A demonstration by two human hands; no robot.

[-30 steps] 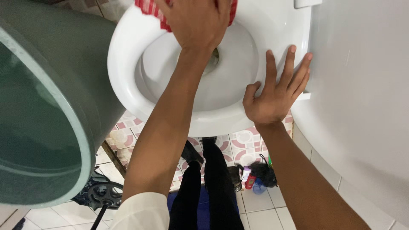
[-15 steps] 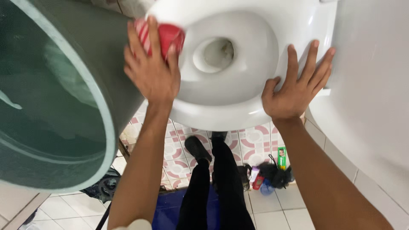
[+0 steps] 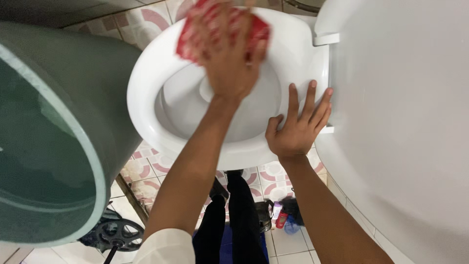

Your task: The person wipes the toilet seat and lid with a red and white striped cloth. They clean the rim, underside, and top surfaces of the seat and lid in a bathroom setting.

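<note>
The fingers of the left hand (image 3: 225, 58) are spread flat and press down on one red-and-white checked cloth (image 3: 215, 30), which lies on the far part of the toilet seat (image 3: 146, 73); motion blur hides the fingertips. The right hand (image 3: 295, 129) holds nothing: its fingers (image 3: 309, 100) are splayed open and rest on the right side of the seat, beside the hinge, thumb at the inner edge. One white toilet bowl (image 3: 249, 122) sits beneath the seat, and one raised white lid (image 3: 405, 122) fills the right of the view. One large green bucket (image 3: 53, 132) stands just left of the bowl, seemingly touching it. The floor (image 3: 146, 168) under the bowl is tiled white with pink arc patterns; nearer the person the tiles (image 3: 288, 244) are plain white. A small cluster of bottles (image 3: 281, 217) lies on the floor below the right forearm; their number cannot be told. Two dark-trousered legs (image 3: 234, 220) stand between the arms.
</note>
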